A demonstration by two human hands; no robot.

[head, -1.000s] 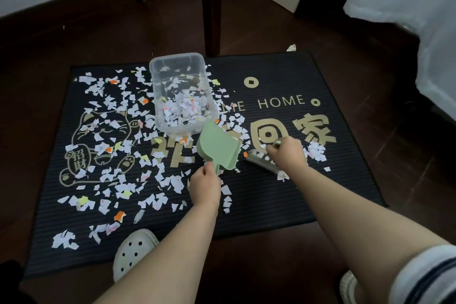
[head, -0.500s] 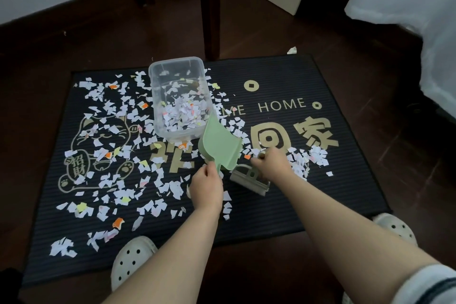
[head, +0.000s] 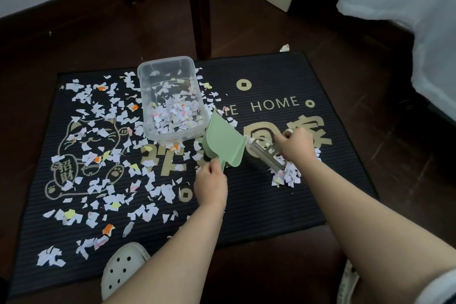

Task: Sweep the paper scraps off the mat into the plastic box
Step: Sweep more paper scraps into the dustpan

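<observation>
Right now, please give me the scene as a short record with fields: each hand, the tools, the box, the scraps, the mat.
left hand: grips the handle of the green dustpan, which is tilted up near the box corner
right hand: holds the brush beside a small pile
plastic box: stands on the mat, no lid, partly filled
paper scraps: many scattered over the cat-print side
mat: black, on a dark floor

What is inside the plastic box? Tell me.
Only paper scraps, heaped at the near end of the plastic box, a few toward the far end. The bottom under the heap is hidden.
</observation>
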